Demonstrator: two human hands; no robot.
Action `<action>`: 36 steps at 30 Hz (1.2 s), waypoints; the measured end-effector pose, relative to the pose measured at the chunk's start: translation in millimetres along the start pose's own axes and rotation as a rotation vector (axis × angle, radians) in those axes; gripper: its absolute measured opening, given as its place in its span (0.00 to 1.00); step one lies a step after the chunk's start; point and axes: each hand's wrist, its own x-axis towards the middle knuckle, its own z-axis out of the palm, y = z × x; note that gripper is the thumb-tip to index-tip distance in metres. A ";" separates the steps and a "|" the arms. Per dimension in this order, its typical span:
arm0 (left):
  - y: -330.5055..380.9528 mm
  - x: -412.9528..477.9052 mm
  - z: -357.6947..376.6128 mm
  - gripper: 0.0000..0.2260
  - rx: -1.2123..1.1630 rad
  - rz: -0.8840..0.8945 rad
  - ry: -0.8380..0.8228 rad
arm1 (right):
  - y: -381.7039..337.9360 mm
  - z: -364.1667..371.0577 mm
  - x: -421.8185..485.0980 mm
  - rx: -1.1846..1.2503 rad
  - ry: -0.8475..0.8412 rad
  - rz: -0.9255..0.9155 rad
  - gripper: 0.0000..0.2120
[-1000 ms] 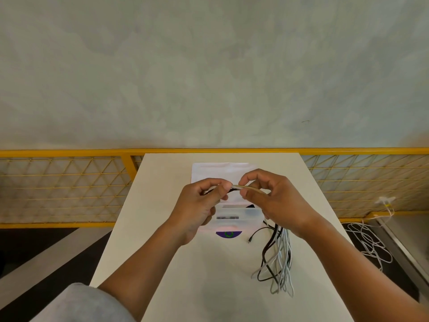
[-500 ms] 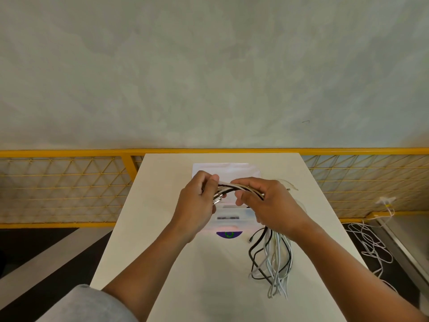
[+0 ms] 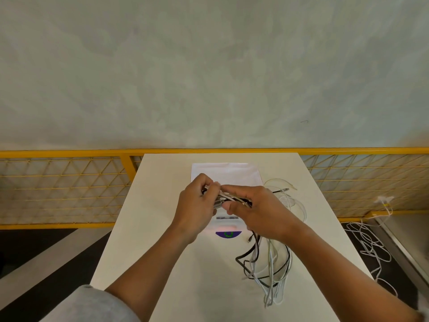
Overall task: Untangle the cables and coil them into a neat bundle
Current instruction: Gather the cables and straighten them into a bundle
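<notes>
A bundle of white, grey and black cables (image 3: 267, 263) hangs in loops below my hands onto the white table (image 3: 162, 263). My left hand (image 3: 197, 208) grips the gathered cable ends at the bundle's left, fingers curled round them. My right hand (image 3: 257, 212) holds the same bunch just to the right, thumb under and fingers over it. Loose ends of a thin white cable (image 3: 285, 187) and a black plug lie on the table beyond my right hand.
A white plastic pouch (image 3: 227, 173) with a purple mark lies flat under my hands. A yellow mesh railing (image 3: 69, 189) runs behind the table. More white cable (image 3: 369, 242) lies on the floor to the right.
Both hands have moved closer together on the bunch. More cable ends have swung out onto the table to the right, and the hanging loops have shifted.
</notes>
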 end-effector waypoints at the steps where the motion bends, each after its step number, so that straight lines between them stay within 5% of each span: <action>1: 0.5 0.6 0.0 0.10 -0.012 -0.012 0.020 | 0.5 0.8 1.1 0.032 -0.003 0.037 0.17; 13: 6.2 -2.1 -3.3 0.08 -0.059 0.033 -0.075 | -0.3 -7.9 -0.1 0.155 -0.149 0.136 0.09; 18: 5.3 0.5 -5.5 0.08 -0.119 0.011 -0.020 | 2.9 -9.8 -1.6 0.421 -0.077 0.190 0.08; 23: 5.4 -3.5 -9.3 0.05 -0.196 0.055 -0.055 | 11.7 -15.1 -2.6 0.424 0.006 0.151 0.05; 30: 9.4 -4.4 -11.1 0.05 -0.134 0.191 -0.145 | 16.5 -21.0 -3.6 0.707 -0.003 0.160 0.14; 36: 10.2 -1.9 -10.1 0.07 -0.030 0.252 -0.140 | 14.4 -24.4 -4.0 0.686 0.010 0.161 0.06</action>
